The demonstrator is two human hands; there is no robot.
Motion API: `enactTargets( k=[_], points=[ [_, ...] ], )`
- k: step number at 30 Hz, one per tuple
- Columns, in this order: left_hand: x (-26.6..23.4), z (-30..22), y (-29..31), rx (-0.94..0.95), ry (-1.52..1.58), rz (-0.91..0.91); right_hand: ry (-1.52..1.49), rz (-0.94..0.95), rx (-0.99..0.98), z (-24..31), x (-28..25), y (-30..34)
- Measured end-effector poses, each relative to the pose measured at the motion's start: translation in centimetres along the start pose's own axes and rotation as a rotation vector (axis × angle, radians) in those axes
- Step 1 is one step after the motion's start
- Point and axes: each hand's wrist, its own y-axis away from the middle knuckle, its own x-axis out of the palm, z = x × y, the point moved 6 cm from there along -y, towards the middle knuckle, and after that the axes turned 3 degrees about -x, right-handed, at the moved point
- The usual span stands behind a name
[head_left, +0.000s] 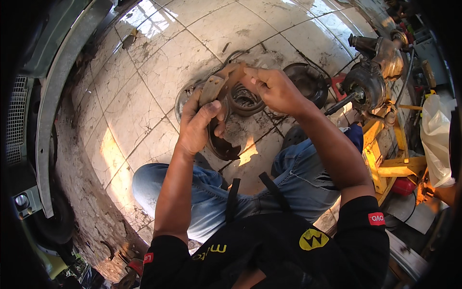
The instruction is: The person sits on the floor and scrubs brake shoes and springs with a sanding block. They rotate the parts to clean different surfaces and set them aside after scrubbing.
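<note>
My left hand [196,120] is closed around a curved brake shoe [224,147], a dusty brown crescent whose lower end hangs beside my wrist. Its pale, worn pad face [211,89] shows above my thumb. At the upper end of the shoe is a flat reddish-brown piece [235,73]; whether it is a separate sheet or part of the shoe, I cannot tell. My right hand [274,89] pinches the right edge of this piece, thumb and forefinger together. Below both hands, round metal rings [244,102] lie on the floor, partly covered.
A dark round drum [307,84] lies right of my hands. Farther right, a greasy axle hub assembly [365,79] rests near a yellow metal stand [378,154]. A white plastic bag [437,139] hangs at the right. Vehicle bodywork [50,96] borders the left, above cracked floor tiles [144,86].
</note>
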Motion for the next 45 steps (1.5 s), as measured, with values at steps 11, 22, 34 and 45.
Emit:
enactTargets(
  k=[11,22,34,45],
  points=[
    [-0.1,0.5,-0.6,-0.146,0.051,-0.103,0.386,-0.174,-0.121,-2.3,-0.8,-1.6],
    [0.1,1.8,-0.9,-0.047,-0.033,-0.087,-0.143,-0.07,0.057,-1.5,1.1,-0.9],
    [-1.2,1.3,-0.2,-0.154,-0.022,-0.072,0.441,-0.009,-0.156,-3.7,1.5,-0.7],
    [-0.7,1.8,-0.6,-0.051,0.011,-0.005,-0.142,-0.042,-0.044,-1.4,1.0,-1.1]
  ],
)
